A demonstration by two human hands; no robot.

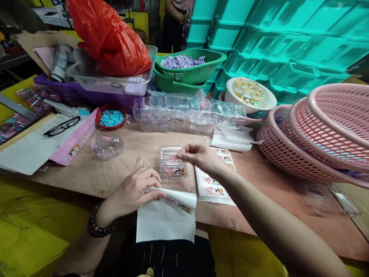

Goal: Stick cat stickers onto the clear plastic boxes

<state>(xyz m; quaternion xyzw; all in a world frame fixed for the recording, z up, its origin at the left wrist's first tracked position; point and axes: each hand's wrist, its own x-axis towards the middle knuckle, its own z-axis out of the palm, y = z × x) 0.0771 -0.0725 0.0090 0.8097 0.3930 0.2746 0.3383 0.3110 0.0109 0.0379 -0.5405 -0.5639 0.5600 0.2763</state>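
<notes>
My left hand (pixel 137 189) is closed on a curled sticker sheet (pixel 165 223), its thumb pressing the edge over the table's front. Cat-and-dog prints show along the fold. Above a small clear plastic box (pixel 173 171), my right hand (pixel 203 157) is pinched on what looks like a clear sticker (pixel 173 157) with pink print. The box lies open, and the half nearer me bears a pink-and-cat print. Under my right forearm, more printed sticker sheets (pixel 215 188) lie stacked. Another clear box (pixel 107 146) stands to the left, also carrying a print.
A row of clear boxes (pixel 187 111) lines the back. Pink baskets (pixel 288 154) crowd the right, green baskets (pixel 190 75) the rear. Left are a red bowl (pixel 98 119) of blue pieces, glasses (pixel 62 126) and papers (pixel 25 150). Teal bins (pixel 273 46) rise behind; a person (pixel 177 23) stands beyond.
</notes>
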